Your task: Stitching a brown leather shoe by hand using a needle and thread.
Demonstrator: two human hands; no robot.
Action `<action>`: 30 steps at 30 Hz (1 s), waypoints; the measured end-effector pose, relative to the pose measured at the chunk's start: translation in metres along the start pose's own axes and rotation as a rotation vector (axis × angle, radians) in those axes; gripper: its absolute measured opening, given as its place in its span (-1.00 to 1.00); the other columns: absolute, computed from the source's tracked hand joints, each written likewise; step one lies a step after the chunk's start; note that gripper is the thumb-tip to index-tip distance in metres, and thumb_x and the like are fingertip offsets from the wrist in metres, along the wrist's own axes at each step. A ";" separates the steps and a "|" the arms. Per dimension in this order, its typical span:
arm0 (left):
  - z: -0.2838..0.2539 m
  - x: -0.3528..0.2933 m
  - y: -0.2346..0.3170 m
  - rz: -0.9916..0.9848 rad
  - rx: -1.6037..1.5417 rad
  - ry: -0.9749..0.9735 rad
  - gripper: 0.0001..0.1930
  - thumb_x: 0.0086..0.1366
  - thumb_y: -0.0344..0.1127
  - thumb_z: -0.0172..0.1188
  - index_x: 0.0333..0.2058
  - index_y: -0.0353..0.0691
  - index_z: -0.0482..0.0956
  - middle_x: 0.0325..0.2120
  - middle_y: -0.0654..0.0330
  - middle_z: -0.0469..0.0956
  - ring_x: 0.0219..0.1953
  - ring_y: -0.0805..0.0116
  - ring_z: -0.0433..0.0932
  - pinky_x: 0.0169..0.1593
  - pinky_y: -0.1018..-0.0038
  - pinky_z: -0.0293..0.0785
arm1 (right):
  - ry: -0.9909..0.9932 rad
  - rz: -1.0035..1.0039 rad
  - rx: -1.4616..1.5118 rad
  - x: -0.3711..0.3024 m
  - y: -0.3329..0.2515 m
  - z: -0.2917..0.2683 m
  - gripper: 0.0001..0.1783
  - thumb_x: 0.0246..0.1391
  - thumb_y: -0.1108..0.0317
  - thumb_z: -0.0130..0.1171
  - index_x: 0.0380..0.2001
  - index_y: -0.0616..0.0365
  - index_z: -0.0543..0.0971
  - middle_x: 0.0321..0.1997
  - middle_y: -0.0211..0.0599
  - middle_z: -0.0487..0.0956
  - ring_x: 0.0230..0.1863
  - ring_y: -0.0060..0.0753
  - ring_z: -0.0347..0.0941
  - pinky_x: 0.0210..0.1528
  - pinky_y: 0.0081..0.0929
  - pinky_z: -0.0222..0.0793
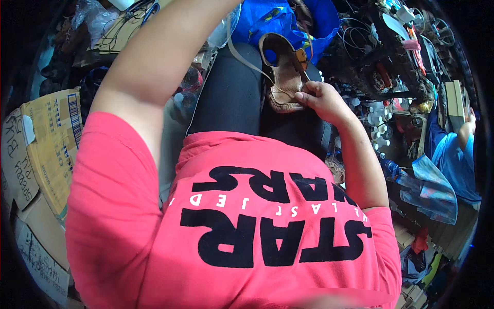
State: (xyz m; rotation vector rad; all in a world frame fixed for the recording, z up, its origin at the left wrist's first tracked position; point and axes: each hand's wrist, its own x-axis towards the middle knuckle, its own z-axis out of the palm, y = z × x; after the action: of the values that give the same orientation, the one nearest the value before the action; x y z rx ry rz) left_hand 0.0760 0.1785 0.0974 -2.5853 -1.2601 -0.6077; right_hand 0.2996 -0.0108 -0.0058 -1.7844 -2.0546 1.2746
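A brown leather shoe (288,77) lies across my dark-trousered thighs. Its inside faces up, and a gathered, stitched edge (285,107) runs round the end nearest me. My right hand (321,103) is at that end, thumb and forefinger pinched together on a thin pale thread (282,91) against the shoe's right edge. From the shoe a pale strand (246,63) rises to the upper left. An orange-brown piece (301,59) sits at the shoe's right side. My left arm (154,67) stretches up past the top edge, so the left hand is out of sight.
Beyond my knees is a blue bag (267,20). Cardboard boxes (51,139) stand at the left. To the right are many small bottles (378,121), a dark machine (386,72) and tangled wires. Another person in blue (455,159) is at the far right.
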 end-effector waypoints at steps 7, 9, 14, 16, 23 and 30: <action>0.051 -0.115 0.097 0.288 -0.877 -0.364 -0.85 0.09 -0.26 0.24 -0.36 -0.10 0.68 -0.33 0.15 0.57 -0.20 0.21 0.56 -0.12 0.34 0.46 | 0.423 -0.379 -0.434 -0.029 -0.019 0.003 -0.80 -0.03 0.18 0.27 -0.47 0.07 0.61 -0.42 -0.28 0.54 -0.31 -0.18 0.48 -0.12 -0.27 0.28; 0.071 -0.124 0.097 0.253 -0.981 -0.387 -0.86 0.12 -0.31 0.26 -0.32 -0.14 0.67 -0.27 0.18 0.49 -0.20 0.24 0.50 -0.10 0.39 0.43 | 0.378 -0.371 -0.466 -0.036 -0.015 -0.002 -0.87 -0.06 0.23 0.27 -0.46 0.01 0.62 -0.40 -0.33 0.53 -0.26 -0.24 0.47 -0.05 -0.25 0.21; 0.084 -0.121 0.102 0.187 -1.046 -0.501 -0.84 0.07 -0.22 0.31 -0.38 -0.12 0.65 -0.27 0.21 0.45 -0.20 0.30 0.47 -0.10 0.42 0.39 | 0.327 -0.473 -0.465 -0.045 -0.013 -0.009 -0.94 -0.06 0.35 0.22 -0.45 0.02 0.62 -0.40 -0.30 0.51 -0.28 -0.17 0.44 -0.07 -0.28 0.24; 0.088 -0.121 0.105 0.195 -1.082 -0.481 -0.82 0.06 -0.17 0.32 -0.44 -0.12 0.59 -0.34 0.20 0.42 -0.22 0.28 0.45 -0.13 0.40 0.36 | 0.290 -0.454 -0.453 -0.047 -0.013 -0.012 -0.95 -0.07 0.38 0.21 -0.46 0.03 0.62 -0.41 -0.29 0.51 -0.28 -0.17 0.43 -0.07 -0.29 0.25; 0.083 -0.122 0.105 0.104 -1.040 -0.573 -0.77 0.05 -0.12 0.33 -0.47 -0.13 0.57 -0.38 0.17 0.42 -0.24 0.25 0.45 -0.17 0.37 0.35 | 0.347 -0.406 -0.482 -0.071 -0.012 -0.018 -0.98 -0.12 0.45 0.22 -0.53 0.07 0.57 -0.47 -0.30 0.47 -0.29 -0.14 0.41 -0.10 -0.26 0.27; 0.089 -0.115 0.093 0.035 -1.303 -0.793 -0.85 0.12 -0.26 0.28 -0.35 -0.17 0.65 -0.33 0.23 0.50 -0.19 0.36 0.47 -0.06 0.43 0.37 | 0.389 -0.247 -0.209 -0.085 -0.011 -0.028 -0.83 -0.10 0.51 0.21 -0.36 0.07 0.62 -0.45 -0.30 0.46 -0.36 -0.22 0.43 -0.21 -0.35 0.29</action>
State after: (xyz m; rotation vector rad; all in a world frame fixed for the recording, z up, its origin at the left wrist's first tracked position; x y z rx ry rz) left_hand 0.1102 0.0711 -0.0338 -4.2351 -1.1479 -0.4639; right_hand 0.3325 -0.0700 0.0535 -1.6286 -2.1482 0.6097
